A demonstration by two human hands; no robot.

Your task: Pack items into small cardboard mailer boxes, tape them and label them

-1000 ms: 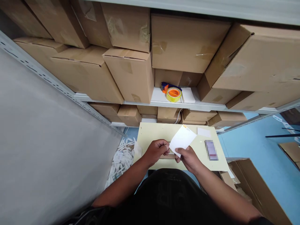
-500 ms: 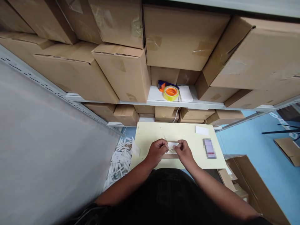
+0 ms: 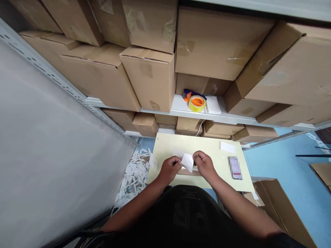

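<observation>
Above the pale yellow table, a small piece of white paper (image 3: 188,162), bent along a crease, is raised between my hands. My right hand (image 3: 205,165) is closed, pinching the paper at its right upper corner. On the opposite side my left hand (image 3: 169,169) has thumb and finger pressed together at the paper's left edge; its exact hold is partly hidden. Beneath the paper lies a flat brown cardboard piece (image 3: 187,172), mostly covered by hands and paper.
On the table (image 3: 165,143) rest a white card (image 3: 227,147) and a phone (image 3: 234,168). Shelves hold cardboard boxes (image 3: 147,79) and a yellow tape roll (image 3: 197,104). White paper strips (image 3: 133,179) cover the floor at left; an open carton (image 3: 279,206) stands at right.
The white paper has come up off the cardboard and now stands creased between my hands. My hands are slightly farther apart, and the head view has turned a little left.
</observation>
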